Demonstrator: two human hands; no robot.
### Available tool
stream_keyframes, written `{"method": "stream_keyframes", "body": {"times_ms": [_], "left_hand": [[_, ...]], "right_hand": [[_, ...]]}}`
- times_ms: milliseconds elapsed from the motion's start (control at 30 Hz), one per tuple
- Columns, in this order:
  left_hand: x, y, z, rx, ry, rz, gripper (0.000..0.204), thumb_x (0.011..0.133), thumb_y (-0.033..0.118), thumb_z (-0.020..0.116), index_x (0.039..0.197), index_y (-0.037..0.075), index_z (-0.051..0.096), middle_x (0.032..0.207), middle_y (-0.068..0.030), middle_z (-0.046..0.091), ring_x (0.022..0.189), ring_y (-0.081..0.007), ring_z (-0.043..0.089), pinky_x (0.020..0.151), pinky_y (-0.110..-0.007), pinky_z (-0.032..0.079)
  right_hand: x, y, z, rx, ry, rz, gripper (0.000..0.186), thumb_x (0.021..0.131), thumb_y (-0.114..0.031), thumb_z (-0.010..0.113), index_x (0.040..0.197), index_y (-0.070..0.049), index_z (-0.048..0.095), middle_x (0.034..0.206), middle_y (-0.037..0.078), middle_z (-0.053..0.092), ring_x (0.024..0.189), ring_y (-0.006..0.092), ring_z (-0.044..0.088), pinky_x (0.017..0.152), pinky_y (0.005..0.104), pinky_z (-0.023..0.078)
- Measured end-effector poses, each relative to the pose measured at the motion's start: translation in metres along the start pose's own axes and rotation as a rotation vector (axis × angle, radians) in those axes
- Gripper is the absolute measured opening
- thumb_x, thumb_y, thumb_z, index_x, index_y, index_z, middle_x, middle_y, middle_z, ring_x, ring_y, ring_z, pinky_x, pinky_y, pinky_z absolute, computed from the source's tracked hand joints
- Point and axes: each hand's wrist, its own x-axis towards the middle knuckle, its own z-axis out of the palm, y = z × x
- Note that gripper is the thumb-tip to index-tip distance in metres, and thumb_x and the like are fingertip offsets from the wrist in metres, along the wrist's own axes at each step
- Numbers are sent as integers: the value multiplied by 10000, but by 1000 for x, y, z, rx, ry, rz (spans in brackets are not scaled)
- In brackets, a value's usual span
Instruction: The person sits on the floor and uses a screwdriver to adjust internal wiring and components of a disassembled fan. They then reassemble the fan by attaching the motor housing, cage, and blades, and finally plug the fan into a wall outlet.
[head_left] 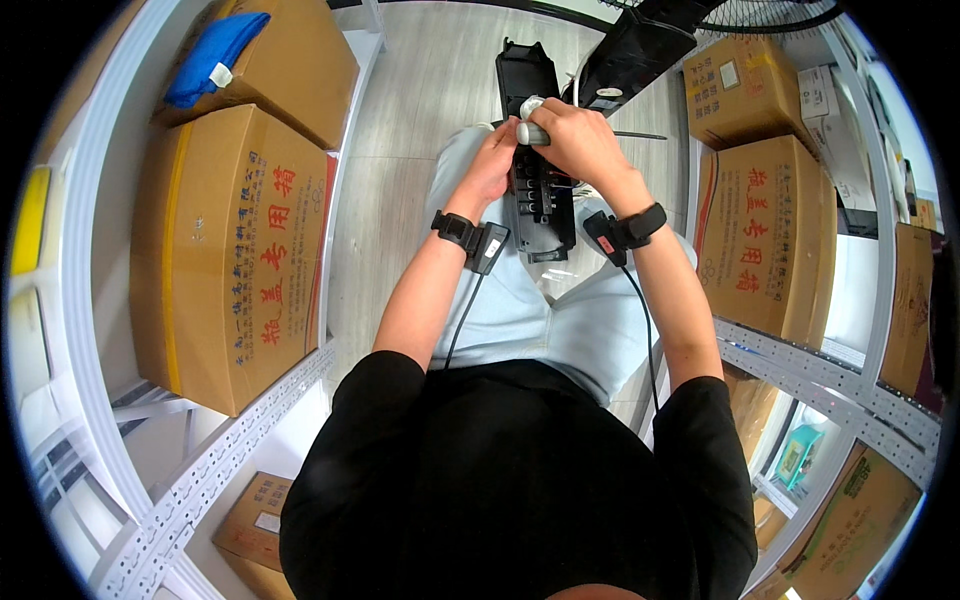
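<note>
Nearest on my feed is the wearer's black shirt (520,480), with a small cardboard box (255,520) low on the left and another carton (850,530) low on the right; I cannot see inside either. Beyond the shirt, pale trousers (500,305) cover the parted legs. Each wrist carries a black strap with a cabled module, the left module (487,248) and the right module (604,236) both hanging toward the middle.

Between the knees I have the long black case (545,240), lying open. Its near part holds a row of dark, rounded pieces (535,190), too small for me to identify. Over its middle, the right hand (580,140) has its fingers curled around a grey, rounded piece (533,133), one end showing. The left hand (490,165) is just beside it, fingers close together, tips near the grey end; I cannot tell whether they grip anything. The case's far section (530,75) stretches past the hands like a shallow tray.

On the shelves at either side, a big left carton (215,260) and a big right carton (760,230) hide their contents from me. Farther off, a rear left box (290,70) bears a blue cloth bundle (217,58), and a smaller brown box (730,95) stands at right, near the black fan (770,15).
</note>
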Motion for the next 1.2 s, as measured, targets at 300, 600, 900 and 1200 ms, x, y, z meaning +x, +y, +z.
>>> {"method": "stream_keyframes", "body": {"times_ms": [300,600,900,1200], "left_hand": [[-3,2,0,-22,-24,6,355,1025,365,417,1152,58,542,1088,-60,612,984,-146,610,856,-326,526],[-13,15,7,133,-59,14,429,1022,415,392,1019,23,565,971,-87,621,869,-147,631,791,-303,545],[-8,11,9,127,-85,106,379,1033,315,416,1293,50,489,1287,-89,521,1154,-160,520,952,-297,447],[-10,17,17,52,40,72,785,972,91,515,1542,227,-7,1522,-101,271,1309,-193,393,1052,-312,354]], "right_hand": [[-1,0,4,-32,75,-116,233,711,-152,721,902,-67,620,851,89,617,762,302,646,633,397,533],[51,16,3,121,117,430,290,734,-211,681,970,-44,658,860,241,668,853,397,654,741,464,535],[36,16,-35,319,297,494,337,761,-330,720,933,-43,686,773,188,674,716,338,671,678,398,528],[-36,-22,-134,263,576,359,272,749,-281,808,871,-66,695,806,67,633,740,190,615,687,290,483]]}}
